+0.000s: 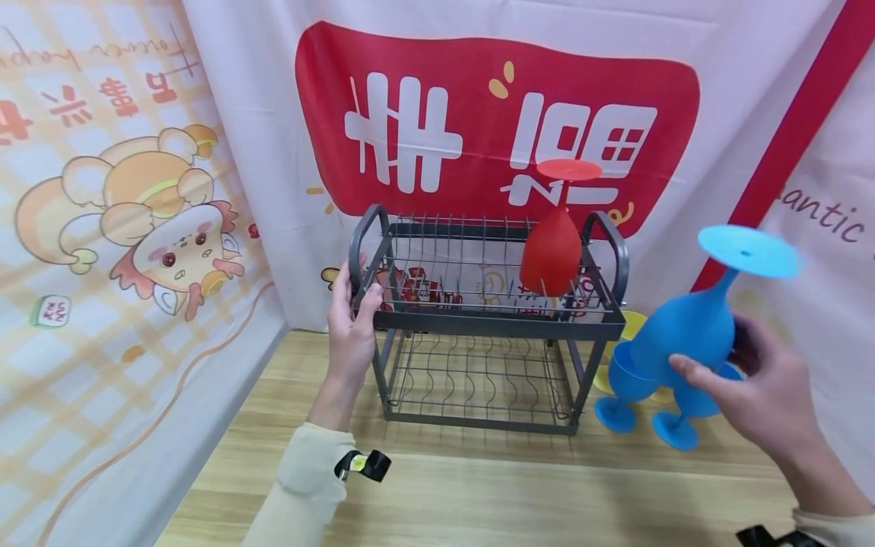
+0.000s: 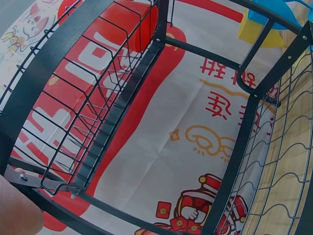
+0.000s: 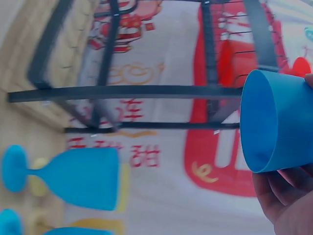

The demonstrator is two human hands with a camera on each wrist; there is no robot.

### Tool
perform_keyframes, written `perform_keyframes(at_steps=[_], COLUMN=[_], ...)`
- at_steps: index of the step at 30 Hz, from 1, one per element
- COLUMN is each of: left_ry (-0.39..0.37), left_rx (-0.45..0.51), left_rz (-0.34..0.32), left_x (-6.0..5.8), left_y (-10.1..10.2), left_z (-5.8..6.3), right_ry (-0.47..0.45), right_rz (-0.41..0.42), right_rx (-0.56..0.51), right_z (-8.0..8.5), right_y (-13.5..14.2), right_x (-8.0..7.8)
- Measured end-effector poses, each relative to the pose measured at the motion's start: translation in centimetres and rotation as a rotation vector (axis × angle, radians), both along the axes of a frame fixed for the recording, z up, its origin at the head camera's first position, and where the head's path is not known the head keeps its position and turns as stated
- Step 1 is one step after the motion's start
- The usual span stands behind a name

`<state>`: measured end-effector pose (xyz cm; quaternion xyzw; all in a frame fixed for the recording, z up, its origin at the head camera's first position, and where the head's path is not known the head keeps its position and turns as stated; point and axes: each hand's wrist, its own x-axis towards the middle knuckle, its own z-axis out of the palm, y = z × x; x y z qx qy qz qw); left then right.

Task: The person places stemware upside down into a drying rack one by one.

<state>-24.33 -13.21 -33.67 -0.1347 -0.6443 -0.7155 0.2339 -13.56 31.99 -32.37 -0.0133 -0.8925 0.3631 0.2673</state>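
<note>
My right hand [image 1: 769, 380] grips the bowl of a blue goblet [image 1: 690, 330], held upside down with its round foot on top, right of the rack. In the right wrist view that goblet [image 3: 279, 122] shows its open mouth. My left hand [image 1: 352, 323] holds the left end of a dark two-tier dish rack [image 1: 499, 327], thumb on the upper tier's front corner. In the left wrist view only a fingertip [image 2: 19, 210] shows by the frame. A red goblet [image 1: 552, 254] stands upside down in the upper tier's right end, touched by neither hand.
Upright blue goblets [image 1: 625, 380] stand on the wooden table [image 1: 478, 486] to the rack's right, with yellow goblets [image 1: 634, 323] behind them. Printed cloth [image 1: 260, 152] hangs behind and at the left. The rack's lower tier [image 1: 478, 380] has wavy wires.
</note>
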Motion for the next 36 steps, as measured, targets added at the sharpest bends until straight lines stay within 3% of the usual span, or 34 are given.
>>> perform_keyframes(at_steps=[12, 20, 31, 36], left_ry=[0.009, 0.004, 0.010, 0.001], left_rx=[0.000, 0.008, 0.020, 0.015], left_rz=[-0.009, -0.010, -0.013, -0.011], left_x=[0.0, 0.0, -0.2, -0.3], left_y=[0.1, -0.1, 0.0, -0.1], left_z=[-0.1, -0.2, -0.3, -0.3], right_ry=[0.076, 0.067, 0.118, 0.104], right_rz=[-0.039, 0.099, 0.311, 0.346], right_rx=[0.001, -0.016, -0.079, -0.070], right_z=[5.4, 7.7, 8.9, 9.3], right_y=[-1.9, -5.5, -11.5, -13.9], right_x=[-1.0, -2.4, -6.0, -7.3])
